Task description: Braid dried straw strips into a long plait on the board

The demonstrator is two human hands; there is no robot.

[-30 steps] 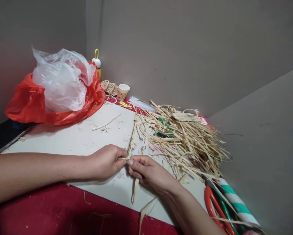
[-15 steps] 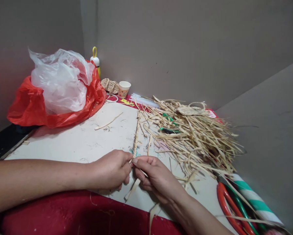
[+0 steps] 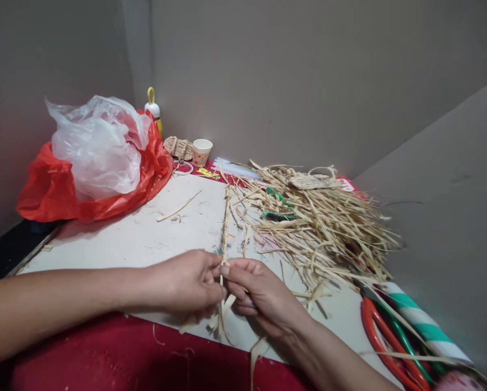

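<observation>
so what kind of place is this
Probably a small craft bench for straw weaving: a heap of straw strips, a braided cord held by the left hand and right hand, red-handled scissors nearby.

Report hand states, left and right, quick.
Left hand: closed, pinching the near end of the straw braid.
Right hand: closed, pinching the same braid at its loose strands.

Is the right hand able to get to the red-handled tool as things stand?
Probably yes: the red-handled tool lies close beside that forearm, with only a few loose straw strips across it. But the right hand is pinching the braid with the left hand, so it would have to let go first.
</observation>
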